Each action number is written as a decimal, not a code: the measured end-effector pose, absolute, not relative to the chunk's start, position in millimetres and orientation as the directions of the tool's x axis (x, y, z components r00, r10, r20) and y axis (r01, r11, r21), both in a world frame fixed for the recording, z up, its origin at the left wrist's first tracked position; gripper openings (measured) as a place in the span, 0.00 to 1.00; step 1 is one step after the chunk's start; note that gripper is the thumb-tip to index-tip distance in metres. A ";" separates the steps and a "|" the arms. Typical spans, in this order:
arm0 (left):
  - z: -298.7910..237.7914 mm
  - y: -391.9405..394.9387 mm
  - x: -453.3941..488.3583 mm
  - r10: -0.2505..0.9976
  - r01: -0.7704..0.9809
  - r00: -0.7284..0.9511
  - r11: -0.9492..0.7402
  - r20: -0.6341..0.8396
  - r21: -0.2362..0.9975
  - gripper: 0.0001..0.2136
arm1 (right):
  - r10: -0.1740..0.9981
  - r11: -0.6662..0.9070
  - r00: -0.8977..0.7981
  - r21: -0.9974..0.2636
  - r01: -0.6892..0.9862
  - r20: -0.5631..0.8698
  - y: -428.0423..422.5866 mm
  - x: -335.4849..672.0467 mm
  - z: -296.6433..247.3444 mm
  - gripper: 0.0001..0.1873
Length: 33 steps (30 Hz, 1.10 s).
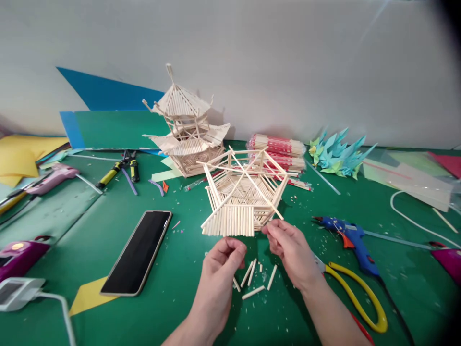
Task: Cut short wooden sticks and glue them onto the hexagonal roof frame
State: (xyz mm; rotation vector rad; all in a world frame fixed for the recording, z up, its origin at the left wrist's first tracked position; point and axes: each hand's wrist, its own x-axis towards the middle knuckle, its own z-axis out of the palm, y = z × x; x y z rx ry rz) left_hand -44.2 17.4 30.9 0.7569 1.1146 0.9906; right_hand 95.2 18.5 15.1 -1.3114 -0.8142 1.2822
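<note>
A model frame of thin wooden sticks [248,166] stands in front of me, with crossed sticks over its open top. Along its near side runs a sloped roof panel of short sticks [230,221] laid side by side. My left hand [224,271] is just below this panel, thumb and fingers pinched together. Near the frame's front right corner, my right hand [291,250] is also closed in a pinch. Whatever either hand holds, if anything, is hidden. Several short cut sticks [253,292] lie on the table between my hands.
A stick pagoda [182,125] stands behind, beside bundled sticks [277,145]. To the right are a blue glue gun [355,240], yellow-handled cutters [360,293] and folded paper pieces [336,154]. A phone [139,252], pliers [118,170] and a pink glue gun [54,180] lie left.
</note>
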 end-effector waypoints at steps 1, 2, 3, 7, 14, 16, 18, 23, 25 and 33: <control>28.4 14.9 -48.3 0.926 -0.231 0.120 0.378 -0.359 0.897 0.06 | 0.953 -0.189 0.209 -0.970 -0.150 -0.218 11.2 100.9 12.6 0.13; 25.6 12.3 -52.6 0.930 -0.201 0.112 0.366 -0.350 0.908 0.06 | 0.950 -0.192 0.232 -0.977 -0.093 -0.209 3.0 106.4 10.0 0.13; 22.8 9.5 -57.0 0.938 -0.161 0.093 0.346 -0.335 0.924 0.06 | 0.948 -0.195 0.251 -0.980 -0.035 -0.197 -5.9 111.7 7.4 0.14; 11.3 -1.4 -72.7 0.986 0.137 0.123 0.096 -0.113 0.986 0.04 | 0.945 -0.215 0.284 -0.962 0.166 -0.162 -40.8 126.8 -3.2 0.18; -5.7 -12.7 -81.2 0.889 0.560 0.403 -0.428 0.218 0.709 0.05 | 0.976 -0.168 0.215 -0.751 0.639 -0.036 -65.1 129.2 -18.2 0.05; -8.9 -14.0 -81.4 0.857 0.621 0.449 -0.502 0.251 0.602 0.05 | 0.990 -0.068 0.135 -0.697 0.714 0.042 -62.8 126.7 -20.3 0.08; -11.4 -15.4 -82.0 0.838 0.645 0.480 -0.537 0.259 0.544 0.06 | 0.995 0.046 0.020 -0.622 0.782 0.098 -58.2 124.6 -20.5 0.10; -18.0 -21.9 -87.0 0.834 0.660 0.483 -0.548 0.268 0.514 0.06 | 0.967 0.251 -0.243 -0.401 0.881 0.071 -46.6 128.0 -16.0 0.12; -20.9 -25.1 -89.7 0.836 0.662 0.469 -0.546 0.285 0.514 0.05 | 0.949 0.310 -0.311 -0.303 0.901 0.044 -44.2 132.2 -14.6 0.11; -13.5 -31.6 -89.0 0.809 0.608 0.460 -0.587 0.366 0.534 0.07 | 0.940 0.321 -0.330 -0.104 0.941 -0.091 -36.8 130.9 -2.3 0.10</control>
